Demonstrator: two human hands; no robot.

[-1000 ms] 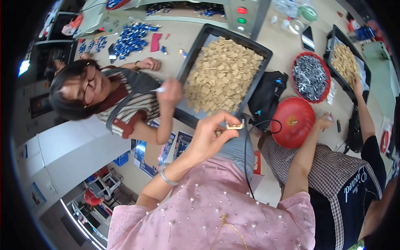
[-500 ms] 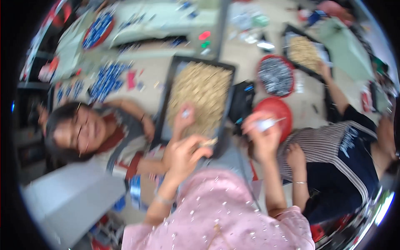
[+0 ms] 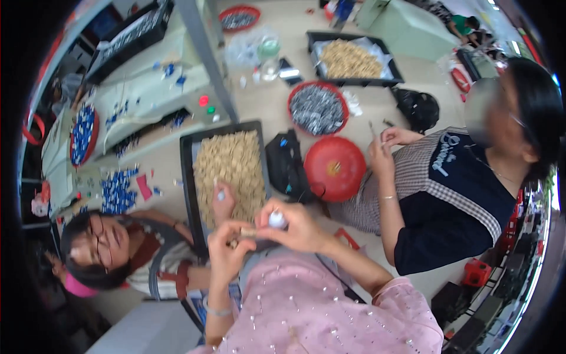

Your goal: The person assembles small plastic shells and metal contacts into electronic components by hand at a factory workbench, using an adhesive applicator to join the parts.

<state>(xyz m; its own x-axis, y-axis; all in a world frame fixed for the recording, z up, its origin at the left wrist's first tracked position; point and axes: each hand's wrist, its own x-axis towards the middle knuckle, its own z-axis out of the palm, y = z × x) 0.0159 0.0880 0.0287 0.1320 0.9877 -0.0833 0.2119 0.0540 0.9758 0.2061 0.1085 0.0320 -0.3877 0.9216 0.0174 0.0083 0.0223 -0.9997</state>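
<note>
My left hand (image 3: 227, 246) pinches a small tan piece (image 3: 246, 232) just below the black tray (image 3: 187, 177) that is heaped with tan pieces (image 3: 231, 168). My right hand (image 3: 295, 224) is closed around a small white round part (image 3: 276, 220), and its fingers meet the left hand's piece. Both hands are raised over my pink sleeves, close together. A co-worker's hand (image 3: 223, 199) on the left reaches into the same tray holding a small white part.
A red round lid (image 3: 335, 169) and a black bag (image 3: 285, 165) lie right of the tray. Behind stand a red bowl of dark parts (image 3: 317, 108) and a second black tray (image 3: 352, 59). A person on the right (image 3: 448, 189) works with both hands. Blue parts (image 3: 118, 190) lie at left.
The view has swung and the scene shifted left. My right hand came in from the right and joined my left hand, now holding a white part against the tan piece.
</note>
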